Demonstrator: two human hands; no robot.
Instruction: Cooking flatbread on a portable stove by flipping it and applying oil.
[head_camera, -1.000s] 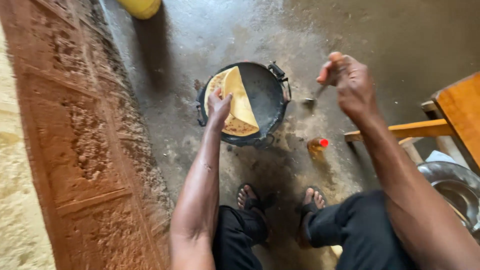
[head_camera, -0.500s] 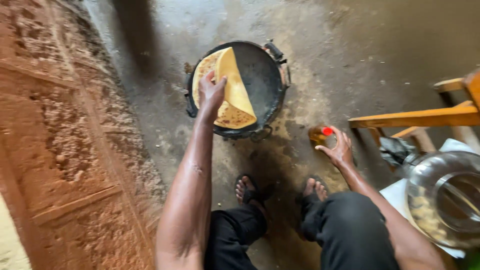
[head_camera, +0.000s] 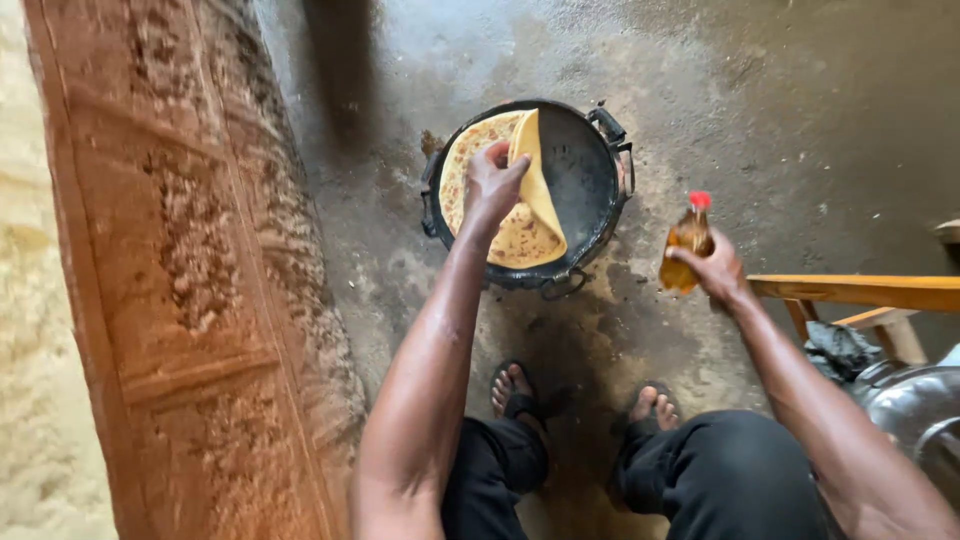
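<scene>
Cooking spot: black round pan (head_camera: 585, 175) w/ side handles, sat low on stained concrete floor (head_camera: 800, 120), right in front of feet in sandals (head_camera: 520, 392), so reachable from a seat.
Flatbread: yellow-brown flatbread (head_camera: 515, 232) lay in pan's left half, right edge folded up & over; dark pan bottom bared on right, prob. why edge was lifted.
Left hand: left hand (head_camera: 492, 185) reached over near rim, fingers pinched shut on folded edge, held it up off hot metal.
Right hand: right hand (head_camera: 712, 268) wrapped closed round oil bottle (head_camera: 686, 245), amber liquid, red cap on; kept upright, just right of pan, off floor.
Around: wooden bench (head_camera: 860, 292) at right, metal bowl (head_camera: 915, 415) below it; carved reddish door (head_camera: 190, 270) along left.
</scene>
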